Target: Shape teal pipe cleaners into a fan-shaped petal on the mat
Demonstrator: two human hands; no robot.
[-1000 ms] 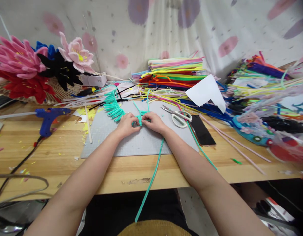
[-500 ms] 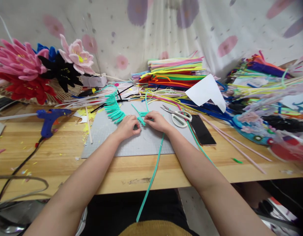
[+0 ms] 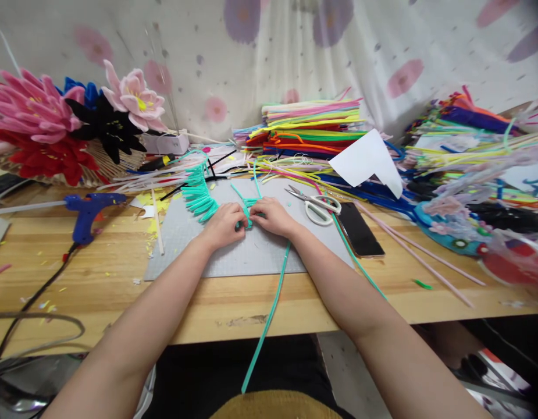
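Turquoise piece: a small fuzzy strip-work point(image 3: 252, 202) sits over the middle of the grey mat point(image 3: 251, 262), between the two hands, with thin ends sticking up and away from the person.
Right hand: thumb and fingertips of the right hand point(image 3: 273, 216) are clamped on the small fuzzy strip-work.
Left hand: fingers of the left hand point(image 3: 225, 226) curl in right at its near end; from where I stand I cannot tell whether they pinch it.
Fringe: a curved turquoise fringe point(image 3: 199, 195) lies just beyond the left hand, at the mat's far left part.
Long strand: a turquoise strand point(image 3: 273, 311) runs from by the right wrist past the front edge of the desk point(image 3: 199, 317).
Scissors: white-handled scissors point(image 3: 310, 201) lie on the mat to the right, blades slightly parted, near a dark phone point(image 3: 361, 230).
Glue gun: a blue glue gun point(image 3: 83, 218) lies well apart, on the left.
Back of the desk: fuzzy flowers point(image 3: 133, 99) at left, stacked coloured stems point(image 3: 312, 119) near the middle.
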